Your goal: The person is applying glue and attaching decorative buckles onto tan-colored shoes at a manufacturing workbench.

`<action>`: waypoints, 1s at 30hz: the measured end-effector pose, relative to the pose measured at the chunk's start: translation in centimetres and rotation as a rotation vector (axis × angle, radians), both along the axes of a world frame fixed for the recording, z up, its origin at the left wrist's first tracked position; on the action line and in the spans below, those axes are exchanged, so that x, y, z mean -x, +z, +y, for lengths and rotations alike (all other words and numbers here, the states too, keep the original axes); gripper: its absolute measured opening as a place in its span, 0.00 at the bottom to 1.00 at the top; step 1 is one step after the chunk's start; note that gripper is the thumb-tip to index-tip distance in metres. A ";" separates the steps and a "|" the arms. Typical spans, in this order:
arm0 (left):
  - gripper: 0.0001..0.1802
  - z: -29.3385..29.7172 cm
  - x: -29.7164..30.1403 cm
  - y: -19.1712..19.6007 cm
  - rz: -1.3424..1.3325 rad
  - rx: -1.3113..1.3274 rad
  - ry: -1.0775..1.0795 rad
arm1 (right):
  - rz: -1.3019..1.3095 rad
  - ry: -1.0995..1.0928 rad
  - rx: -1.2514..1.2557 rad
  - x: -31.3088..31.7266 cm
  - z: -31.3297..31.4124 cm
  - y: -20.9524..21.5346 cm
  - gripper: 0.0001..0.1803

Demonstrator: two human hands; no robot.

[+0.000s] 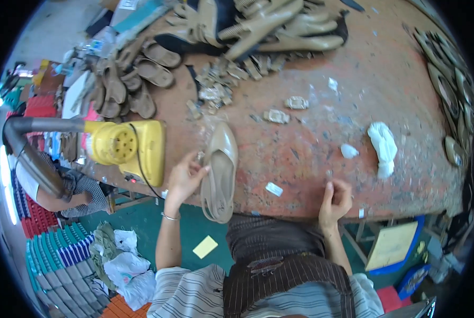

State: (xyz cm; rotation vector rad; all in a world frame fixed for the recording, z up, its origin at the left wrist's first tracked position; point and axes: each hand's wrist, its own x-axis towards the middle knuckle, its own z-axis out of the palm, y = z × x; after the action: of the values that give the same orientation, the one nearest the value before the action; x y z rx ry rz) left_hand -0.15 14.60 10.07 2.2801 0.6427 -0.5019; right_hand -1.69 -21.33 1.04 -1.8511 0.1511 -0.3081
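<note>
- the glossy beige shoe (pixel 221 167), pointed and smooth, reaches past the scuffed reddish table's (pixel 306 159) near edge
- left hand (pixel 185 178) half curled, thumb at the shoe's side; whether it grips, one cannot tell
- right hand (pixel 336 202) loosely curled, well apart; contents unclear
- beyond, a wrinkled white bundle (pixel 383 148)

A left hand (pixel 183 179) was at the side of a beige slingback shoe (pixel 224 142), a right hand (pixel 335 205) curled loosely over a worn reddish workbench (pixel 306 177), a white cloth bundle (pixel 384 146) lay beyond that hand, a yellow machine (pixel 154 146) stood at left, beige shoes (pixel 308 42) were heaped farther back.
</note>
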 end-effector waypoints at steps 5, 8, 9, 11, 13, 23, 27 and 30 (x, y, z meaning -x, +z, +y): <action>0.25 -3.6 3.8 -4.7 -0.424 0.134 -0.027 | -0.088 -0.185 0.339 -3.8 -3.4 1.6 0.24; 0.26 -8.9 4.3 -3.2 -0.295 0.431 0.063 | -0.039 -0.028 0.394 -5.7 -5.0 0.6 0.28; 0.27 -10.5 4.5 -2.9 -0.304 0.367 -0.017 | -0.052 -0.008 0.448 -6.3 -4.8 0.6 0.26; 0.27 -12.4 5.2 -4.3 -0.301 0.355 -0.100 | -0.057 0.017 0.507 -7.2 -4.2 0.8 0.24; 0.27 -14.3 5.1 -2.6 -0.216 0.220 -0.111 | -0.018 0.031 0.451 -7.7 -3.8 1.0 0.19; 0.28 -20.1 5.5 -2.4 -0.201 1.151 0.401 | -0.018 0.467 0.245 -4.4 -0.6 4.0 0.13; 0.26 -20.7 4.2 -6.0 -0.291 1.589 0.796 | -0.097 0.566 0.414 -4.2 0.3 4.7 0.16; 0.22 -21.2 3.8 -6.1 -0.366 1.558 0.837 | -0.087 0.580 0.470 -4.3 0.2 4.7 0.16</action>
State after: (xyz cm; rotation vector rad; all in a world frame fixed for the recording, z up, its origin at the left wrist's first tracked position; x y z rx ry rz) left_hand -3.96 -6.59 3.96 0.5076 0.5886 -0.0411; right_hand 2.57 -21.16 5.71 -2.2387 -0.5557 -0.0128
